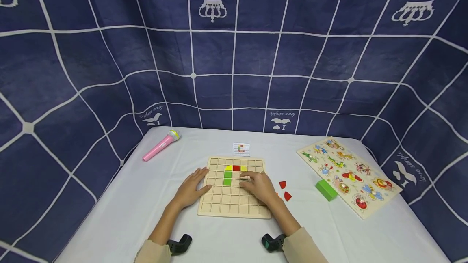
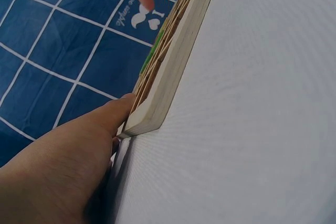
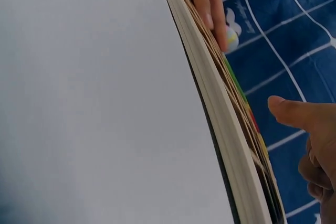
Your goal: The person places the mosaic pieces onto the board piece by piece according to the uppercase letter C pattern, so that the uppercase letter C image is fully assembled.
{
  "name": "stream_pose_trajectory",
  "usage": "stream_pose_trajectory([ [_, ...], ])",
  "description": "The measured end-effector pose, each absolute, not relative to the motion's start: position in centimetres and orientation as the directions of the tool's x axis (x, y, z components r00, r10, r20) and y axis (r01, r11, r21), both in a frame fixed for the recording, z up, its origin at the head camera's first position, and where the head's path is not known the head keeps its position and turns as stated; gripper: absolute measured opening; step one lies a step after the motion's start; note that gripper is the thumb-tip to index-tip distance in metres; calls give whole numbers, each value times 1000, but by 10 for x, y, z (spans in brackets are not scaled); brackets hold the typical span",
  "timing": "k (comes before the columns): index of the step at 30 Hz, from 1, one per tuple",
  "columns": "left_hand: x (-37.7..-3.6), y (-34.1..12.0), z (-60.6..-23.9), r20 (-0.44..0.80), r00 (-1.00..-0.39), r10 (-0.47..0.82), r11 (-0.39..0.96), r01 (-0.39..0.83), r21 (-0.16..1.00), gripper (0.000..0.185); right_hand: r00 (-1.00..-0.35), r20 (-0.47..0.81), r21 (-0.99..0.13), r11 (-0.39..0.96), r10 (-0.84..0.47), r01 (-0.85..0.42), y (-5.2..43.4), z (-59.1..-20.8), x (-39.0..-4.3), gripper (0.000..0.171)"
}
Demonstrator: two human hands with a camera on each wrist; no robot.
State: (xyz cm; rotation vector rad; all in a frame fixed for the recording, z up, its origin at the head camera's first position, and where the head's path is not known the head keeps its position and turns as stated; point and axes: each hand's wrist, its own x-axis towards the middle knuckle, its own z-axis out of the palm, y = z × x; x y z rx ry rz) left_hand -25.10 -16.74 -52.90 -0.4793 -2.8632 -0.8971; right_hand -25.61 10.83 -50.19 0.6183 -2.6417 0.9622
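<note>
A wooden grid board (image 1: 223,204) lies flat on the white table (image 1: 153,198). In its upper rows sit a red square (image 1: 236,168) between two yellow quarter pieces (image 1: 228,168), and two green squares (image 1: 227,178) below. My left hand (image 1: 190,190) rests with straight fingers on the board's left edge; its thumb (image 2: 113,111) touches the board's corner (image 2: 157,108). My right hand (image 1: 257,186) lies on the board, fingertips just right of the green squares. Whether a piece lies under them is hidden. The thumb (image 3: 294,114) hovers over the board's surface (image 3: 226,124).
Two red quarter pieces (image 1: 285,190) lie right of the board, then a green block (image 1: 326,190) and an animal peg puzzle (image 1: 349,175). A small pattern card (image 1: 241,148) lies behind the board. A pink toy microphone (image 1: 161,145) lies at the far left. Blue cloth walls surround the table.
</note>
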Motion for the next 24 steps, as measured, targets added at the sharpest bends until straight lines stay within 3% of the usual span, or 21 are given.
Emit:
stream_pose_trajectory([
  [14,-252,-168,-526,168,-946,278,777,324,539,67,-954,283,-606,751,-102,-260,221,-494,-246,21],
  [24,-252,-167,-527,191,-941,279,770,338,541,67,-968,214,-625,743,-130,-238,245,-504,-246,23],
])
